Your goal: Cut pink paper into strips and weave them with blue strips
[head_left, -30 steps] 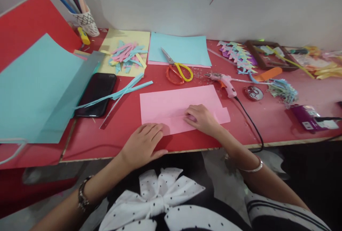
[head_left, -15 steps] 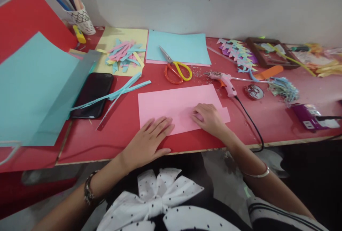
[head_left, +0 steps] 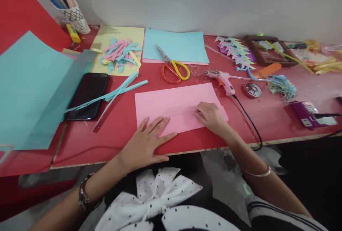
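Note:
A pink paper sheet [head_left: 171,99] lies flat near the table's front edge. Along its lower part runs a faint line, like the edge of a fold or of a second pink piece, and a bit of pink paper juts out at the right. My left hand [head_left: 151,140] rests on the sheet's lower left edge, fingers spread, thumb over the red table. Toward the right end, my right hand [head_left: 212,117] presses on the paper with curled fingers, closed on the pink paper; its fingertips are partly hidden. Beyond the sheet lie scissors [head_left: 173,68] with red and yellow handles.
Right of the sheet are a pink glue gun [head_left: 223,80] with a black cord, a small round tin [head_left: 252,90] and a purple power socket box [head_left: 307,114]. On the left are a black phone [head_left: 88,95], blue strips [head_left: 121,88] and blue paper [head_left: 29,92]. Cut strips [head_left: 121,53] lie behind.
My left hand's fingers have spread wider on the sheet. My right hand has slid slightly right along it, and less of the pink piece juts out at the right.

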`<state>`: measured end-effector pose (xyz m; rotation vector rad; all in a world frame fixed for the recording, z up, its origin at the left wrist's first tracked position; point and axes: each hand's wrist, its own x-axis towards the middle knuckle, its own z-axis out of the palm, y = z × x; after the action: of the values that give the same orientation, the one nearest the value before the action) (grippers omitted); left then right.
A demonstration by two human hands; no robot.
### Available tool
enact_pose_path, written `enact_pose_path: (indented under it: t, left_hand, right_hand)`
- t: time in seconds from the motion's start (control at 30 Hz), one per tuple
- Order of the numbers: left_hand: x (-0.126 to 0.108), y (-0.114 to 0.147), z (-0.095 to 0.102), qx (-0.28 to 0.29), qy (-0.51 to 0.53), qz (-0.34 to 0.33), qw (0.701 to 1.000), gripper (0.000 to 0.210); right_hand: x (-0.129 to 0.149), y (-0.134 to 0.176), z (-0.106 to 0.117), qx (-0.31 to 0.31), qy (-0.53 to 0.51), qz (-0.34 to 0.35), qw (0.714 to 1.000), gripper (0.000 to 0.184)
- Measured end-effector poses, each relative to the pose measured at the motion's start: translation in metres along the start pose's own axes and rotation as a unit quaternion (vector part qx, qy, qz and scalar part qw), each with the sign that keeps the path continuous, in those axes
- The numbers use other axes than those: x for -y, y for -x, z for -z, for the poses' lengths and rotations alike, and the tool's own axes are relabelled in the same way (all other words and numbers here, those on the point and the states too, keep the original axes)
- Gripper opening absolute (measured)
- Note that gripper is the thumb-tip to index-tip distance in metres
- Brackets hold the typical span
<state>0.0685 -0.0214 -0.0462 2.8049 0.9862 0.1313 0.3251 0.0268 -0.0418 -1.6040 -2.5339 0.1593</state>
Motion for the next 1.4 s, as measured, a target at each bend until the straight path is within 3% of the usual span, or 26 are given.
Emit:
enact_pose_path:
  t: [0.4,0.6,0.87,1.07,1.17,1.33,1.4]
  left_hand:
    - [-0.001,-0.001,0.002,0.031,0.02,0.012,0.999,0.067]
    - [0.009,0.003,0.001,0.034,0.008,-0.02,0.999,0.071]
    - [0.022,0.045,-0.008,-0.044,-0.065,-0.013,0.997,0.063]
    - [0.031,0.072,-0.005,-0.038,-0.09,0.011,0.995,0.057]
    - [0.037,0.08,-0.002,-0.063,-0.105,-0.007,0.992,0.052]
    - [0.035,0.06,0.009,-0.145,-0.081,-0.031,0.986,0.039]
    - [0.025,0.036,0.013,-0.132,-0.053,-0.017,0.99,0.039]
  right_hand:
    - [0.001,-0.004,0.002,0.035,0.043,-0.029,0.998,0.018]
    - [0.001,-0.003,0.001,0.031,0.04,-0.032,0.998,0.017]
    - [-0.001,-0.002,-0.002,-0.002,0.017,-0.024,1.0,0.02]
    - [-0.001,-0.001,-0.004,-0.012,0.01,-0.022,1.0,0.018]
    - [-0.001,-0.001,-0.003,-0.01,0.01,-0.027,1.0,0.018]
    - [0.006,-0.004,0.0,0.002,0.006,-0.04,0.999,0.016]
    - [0.015,-0.007,0.0,0.005,0.006,-0.051,0.999,0.014]
